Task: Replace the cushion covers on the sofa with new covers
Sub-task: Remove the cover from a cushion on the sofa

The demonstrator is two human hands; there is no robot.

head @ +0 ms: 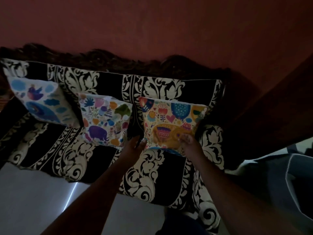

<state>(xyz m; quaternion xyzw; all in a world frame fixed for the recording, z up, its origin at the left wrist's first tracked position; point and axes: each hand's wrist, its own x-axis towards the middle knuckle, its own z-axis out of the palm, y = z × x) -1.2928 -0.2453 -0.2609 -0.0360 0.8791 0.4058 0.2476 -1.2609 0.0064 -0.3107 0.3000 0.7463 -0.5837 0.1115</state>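
Note:
Three cushions in bright printed covers lean against the back of a black sofa (101,160) with cream scroll patterns. The left cushion (42,100) shows blue birds, the middle cushion (105,119) a purple elephant. The right cushion (171,121) shows a yellow elephant. My left hand (135,145) touches the lower left corner of the right cushion with straight fingers. My right hand (188,143) rests on its lower right edge, and its fingers curl over the fabric there. The room is dim.
A dark red wall (152,28) rises behind the sofa. Pale glossy floor (33,192) lies in front at the lower left. A grey bag or bin (298,180) stands on the floor at the right, beside a dark wooden piece (279,107).

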